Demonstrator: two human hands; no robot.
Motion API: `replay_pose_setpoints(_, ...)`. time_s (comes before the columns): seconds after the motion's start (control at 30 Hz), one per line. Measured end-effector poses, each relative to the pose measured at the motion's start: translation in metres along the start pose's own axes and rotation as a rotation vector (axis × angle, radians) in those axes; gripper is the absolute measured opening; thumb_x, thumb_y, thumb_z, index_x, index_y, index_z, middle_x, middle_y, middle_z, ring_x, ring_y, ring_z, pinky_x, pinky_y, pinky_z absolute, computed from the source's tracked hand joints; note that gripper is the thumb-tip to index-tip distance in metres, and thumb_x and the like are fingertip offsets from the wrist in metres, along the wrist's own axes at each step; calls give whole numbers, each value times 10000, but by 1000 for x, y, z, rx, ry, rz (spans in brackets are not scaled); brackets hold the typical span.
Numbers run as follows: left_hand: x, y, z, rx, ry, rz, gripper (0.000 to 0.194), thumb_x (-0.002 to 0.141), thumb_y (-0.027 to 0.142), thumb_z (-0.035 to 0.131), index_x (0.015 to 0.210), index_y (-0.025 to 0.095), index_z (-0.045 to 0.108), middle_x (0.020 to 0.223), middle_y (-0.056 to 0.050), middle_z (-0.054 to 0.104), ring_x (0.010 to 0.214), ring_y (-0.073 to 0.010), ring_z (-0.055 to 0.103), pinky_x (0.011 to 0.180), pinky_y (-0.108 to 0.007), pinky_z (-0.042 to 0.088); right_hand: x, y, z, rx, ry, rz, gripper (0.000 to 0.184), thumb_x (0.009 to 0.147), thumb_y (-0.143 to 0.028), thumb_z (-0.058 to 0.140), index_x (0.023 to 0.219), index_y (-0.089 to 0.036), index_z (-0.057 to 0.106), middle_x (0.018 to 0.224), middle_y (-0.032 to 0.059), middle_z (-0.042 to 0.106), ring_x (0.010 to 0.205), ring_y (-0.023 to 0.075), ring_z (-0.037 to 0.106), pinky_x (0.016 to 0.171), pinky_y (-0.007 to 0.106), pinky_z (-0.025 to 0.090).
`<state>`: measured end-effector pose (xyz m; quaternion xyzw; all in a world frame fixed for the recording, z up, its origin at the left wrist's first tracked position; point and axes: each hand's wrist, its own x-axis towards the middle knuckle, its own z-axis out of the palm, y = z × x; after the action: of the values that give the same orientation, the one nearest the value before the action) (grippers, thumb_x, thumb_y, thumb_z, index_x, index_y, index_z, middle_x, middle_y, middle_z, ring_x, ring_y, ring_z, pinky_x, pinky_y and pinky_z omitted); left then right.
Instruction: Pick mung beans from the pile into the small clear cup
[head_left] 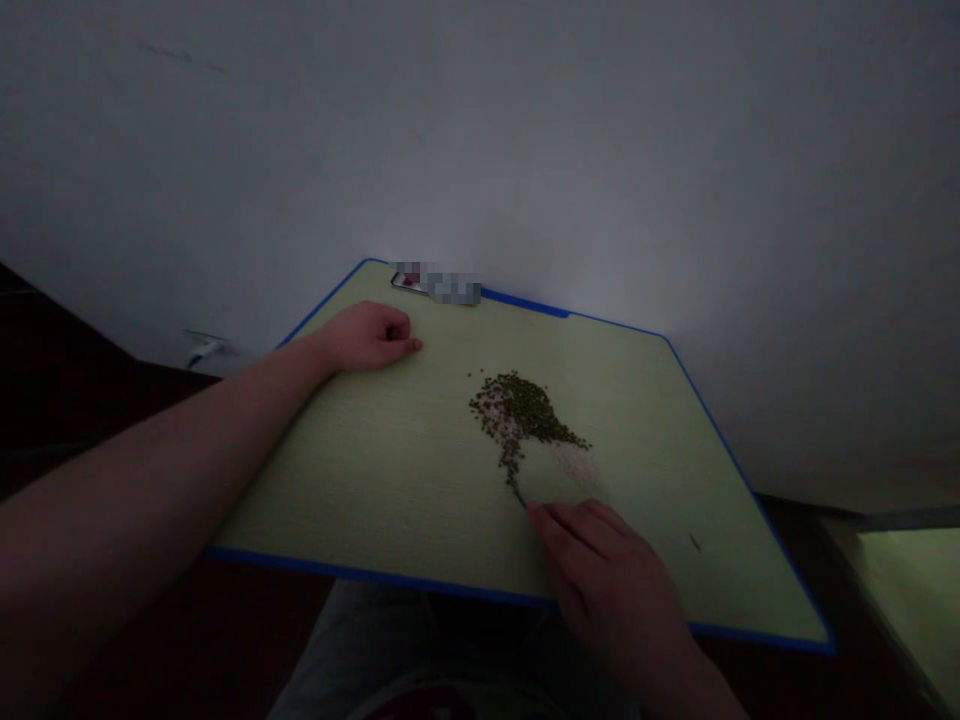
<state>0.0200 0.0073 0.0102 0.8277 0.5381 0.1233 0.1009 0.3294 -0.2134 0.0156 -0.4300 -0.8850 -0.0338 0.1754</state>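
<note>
A pile of small green beans (525,412) mixed with pale grains lies on a light green desk (390,470) with a blue edge. A thin trail of beans runs from the pile down to my right hand (600,575). That hand rests on the desk near its front edge, fingers together and stretched flat, the fingertips touching the end of the trail. My left hand (371,337) lies at the desk's far left with its fingers curled into a loose fist, apart from the beans. A small patch of whitish grains (574,462) sits right of the trail.
A flat dark object (435,284) lies at the desk's far edge against the white wall. A single dark speck (695,543) lies at the right front. Another green desk surface (911,590) shows at the right edge. The scene is dim.
</note>
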Motion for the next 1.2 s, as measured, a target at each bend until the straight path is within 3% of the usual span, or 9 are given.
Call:
replay_pose_setpoints(0.27, 1, -2, 1, 8, 12, 14, 397, 778, 536, 474, 666, 170, 580, 580, 3, 526, 555, -122, 442, 554, -266, 289, 3, -4, 3, -88, 11, 30, 336, 847, -44, 447, 1078, -66, 690, 926, 118, 725, 777, 241, 649, 675, 363, 594)
replay_pose_setpoints(0.83, 1, -5, 3, 23, 7, 7, 409, 787, 541, 466, 685, 169, 602, 589, -7, 553, 571, -134, 465, 558, -264, 289, -12, 18, 1, -56, 25, 99, 328, 901, -105, 443, 1145, -106, 662, 985, 123, 716, 831, 225, 639, 725, 364, 576)
replay_pose_setpoints(1.2, 1, -4, 2, 3, 14, 26, 403, 782, 536, 468, 667, 168, 584, 571, -7, 548, 557, -121, 440, 555, -264, 279, -9, 14, -5, 8, -1, 29, 318, 899, -97, 433, 1108, -80, 672, 971, 128, 716, 820, 223, 635, 718, 366, 586)
